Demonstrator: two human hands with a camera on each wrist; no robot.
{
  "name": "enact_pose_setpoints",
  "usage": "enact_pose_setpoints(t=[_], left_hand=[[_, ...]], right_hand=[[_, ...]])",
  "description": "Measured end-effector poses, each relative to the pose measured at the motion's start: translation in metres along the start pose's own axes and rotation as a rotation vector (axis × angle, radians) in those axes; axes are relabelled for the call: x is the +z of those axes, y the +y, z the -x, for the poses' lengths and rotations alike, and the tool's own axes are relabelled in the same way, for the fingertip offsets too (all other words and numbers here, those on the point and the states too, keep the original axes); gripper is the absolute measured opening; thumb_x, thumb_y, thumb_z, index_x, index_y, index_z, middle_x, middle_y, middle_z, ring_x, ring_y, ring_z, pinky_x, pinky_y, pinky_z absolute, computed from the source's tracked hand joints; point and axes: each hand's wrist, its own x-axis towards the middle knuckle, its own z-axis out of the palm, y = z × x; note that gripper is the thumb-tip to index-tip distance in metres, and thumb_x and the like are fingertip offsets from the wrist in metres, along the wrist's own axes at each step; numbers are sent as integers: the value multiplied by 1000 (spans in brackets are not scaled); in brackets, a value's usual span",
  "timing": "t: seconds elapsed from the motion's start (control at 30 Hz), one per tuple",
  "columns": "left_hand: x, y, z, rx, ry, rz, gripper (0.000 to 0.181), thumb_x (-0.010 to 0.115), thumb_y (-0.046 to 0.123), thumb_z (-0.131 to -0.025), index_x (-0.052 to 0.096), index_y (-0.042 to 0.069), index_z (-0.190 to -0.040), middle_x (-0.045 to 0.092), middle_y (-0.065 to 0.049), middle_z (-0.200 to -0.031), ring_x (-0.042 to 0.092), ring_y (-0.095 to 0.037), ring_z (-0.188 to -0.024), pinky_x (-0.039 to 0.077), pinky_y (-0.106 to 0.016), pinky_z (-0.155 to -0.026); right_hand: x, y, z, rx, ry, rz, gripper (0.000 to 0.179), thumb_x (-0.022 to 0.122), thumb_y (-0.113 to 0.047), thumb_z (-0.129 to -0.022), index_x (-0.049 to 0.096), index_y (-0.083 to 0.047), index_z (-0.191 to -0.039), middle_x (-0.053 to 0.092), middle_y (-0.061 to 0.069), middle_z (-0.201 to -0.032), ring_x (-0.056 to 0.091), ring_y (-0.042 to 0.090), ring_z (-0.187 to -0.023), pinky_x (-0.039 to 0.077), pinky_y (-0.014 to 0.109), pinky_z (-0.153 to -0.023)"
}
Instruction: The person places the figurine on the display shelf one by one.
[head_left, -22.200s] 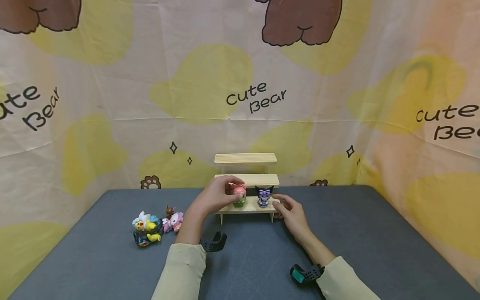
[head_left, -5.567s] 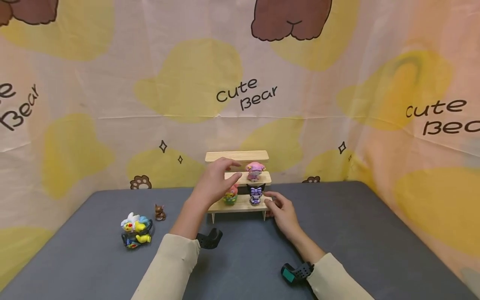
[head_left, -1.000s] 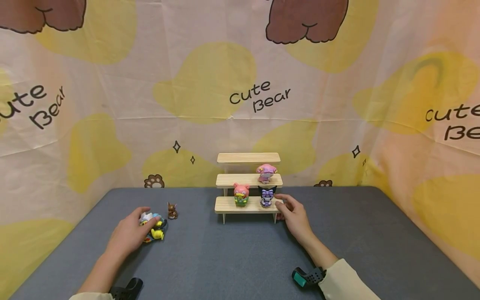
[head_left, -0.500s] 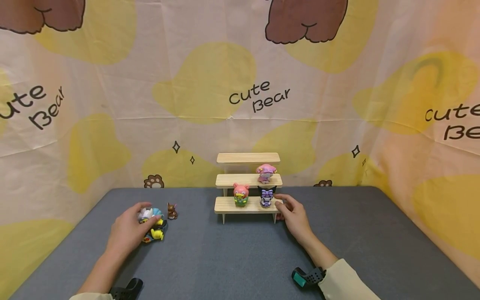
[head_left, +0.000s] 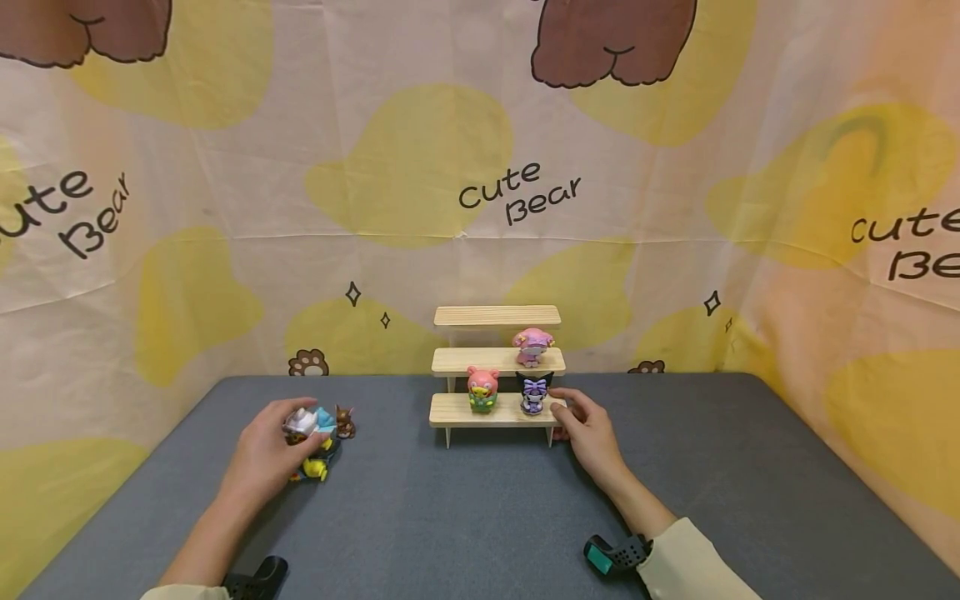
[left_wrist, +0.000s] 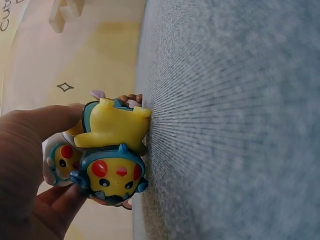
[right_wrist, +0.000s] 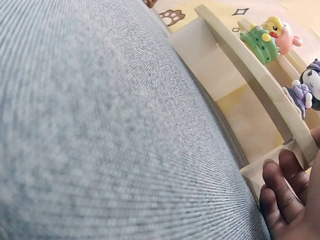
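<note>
My left hand point(head_left: 262, 450) holds a figurine with a white and light-blue top point(head_left: 311, 421) between thumb and fingers. In the left wrist view that figurine's yellow, red-cheeked face point(left_wrist: 64, 161) shows behind a second yellow figurine in a dark blue hood point(left_wrist: 115, 175), which lies on the table. My right hand point(head_left: 592, 437) grips the right end of the three-tier wooden display stand point(head_left: 450, 410) at its lowest board. On that board stand a pink-and-green figurine point(head_left: 482, 390) and a black-and-purple one point(head_left: 533, 394). A pink figurine point(head_left: 532, 347) occupies the middle board's right side.
A small brown figurine point(head_left: 345, 422) stands on the grey table point(head_left: 450, 517), just right of the held one. The top board point(head_left: 497, 316) of the stand is at the back. Behind the table hangs a patterned cloth point(head_left: 405, 167).
Over the last second my left hand rises slightly and shifts right with the white-topped figurine, off the dark-hooded one. Earlier, the pink figurine moved from the table to the middle board. My right hand stays put.
</note>
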Motion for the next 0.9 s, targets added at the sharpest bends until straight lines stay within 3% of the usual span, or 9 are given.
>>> enact_pose_setpoints(t=[0.1, 0.37, 0.6, 0.9], left_hand=[[0, 1, -1, 31, 6, 10, 45, 80, 15, -84, 64, 4, -125, 60, -24, -126, 63, -34, -100, 51, -39, -74], [2, 7, -2, 143, 5, -21, 32, 77, 13, -88, 70, 2, -117, 66, -22, -120, 66, -36, -102, 56, -51, -79], [6, 16, -2, 221, 7, -12, 33, 79, 8, -84, 72, 5, -116, 67, -17, -120, 66, -35, -107, 55, -51, -83], [13, 19, -1, 212, -25, 30, 37, 81, 7, -81, 71, 5, -117, 65, -18, -128, 62, -40, -118, 54, -56, -91]], right_hand=[[0, 0, 0, 0, -1, 2, 26, 62, -15, -100, 69, -11, -125, 59, 9, -74, 61, 13, -67, 55, 25, -65], [0, 0, 0, 0, 3, -3, 28, 62, -16, -101, 68, -10, -127, 60, 8, -75, 61, 13, -67, 54, 25, -64], [-1, 0, -1, 6, 7, 2, 30, 62, -18, -101, 66, -9, -129, 63, 10, -78, 62, 12, -67, 54, 25, -64], [1, -2, 0, 8, 8, -3, 27, 63, -18, -100, 68, -12, -126, 64, 11, -78, 62, 14, -67, 54, 26, -64]])
